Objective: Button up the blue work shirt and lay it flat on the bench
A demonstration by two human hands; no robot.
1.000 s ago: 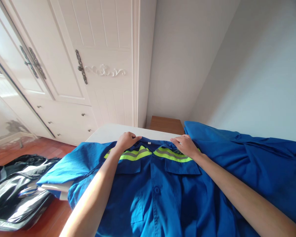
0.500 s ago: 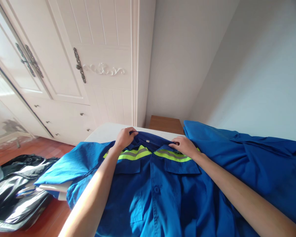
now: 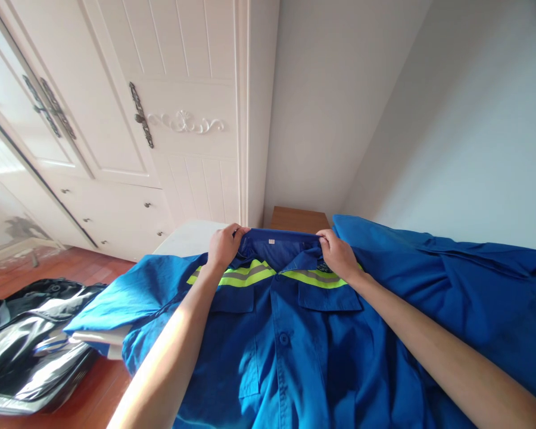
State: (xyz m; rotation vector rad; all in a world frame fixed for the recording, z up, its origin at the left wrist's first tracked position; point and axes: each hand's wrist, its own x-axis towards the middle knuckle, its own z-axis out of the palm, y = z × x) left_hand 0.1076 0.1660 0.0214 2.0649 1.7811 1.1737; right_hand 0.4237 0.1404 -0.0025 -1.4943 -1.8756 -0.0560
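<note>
A blue work jacket [image 3: 304,339] with yellow-green and grey reflective strips across the chest lies front side up, its collar toward the far edge. My left hand [image 3: 224,245] is closed on the left end of the collar [image 3: 281,235], and my right hand [image 3: 338,253] pinches its right end. Between them the collar is stretched straight and lifted, with a small white label showing inside the neck. A dark button [image 3: 284,339] sits on the front placket, with flapped chest pockets on either side. The sleeves spread out to both sides.
Beneath the jacket is a white surface [image 3: 192,235], with a brown wooden piece [image 3: 300,218] behind it. A white wardrobe [image 3: 187,179] stands at the back left. On the reddish wooden floor [image 3: 89,268] rests an open black bag [image 3: 36,345]. A pale wall [image 3: 473,149] rises on the right.
Both hands have raised the collar and pulled it taut. Its back edge now stands higher and straighter, and more of the inner neck shows. My right hand moved slightly up and right.
</note>
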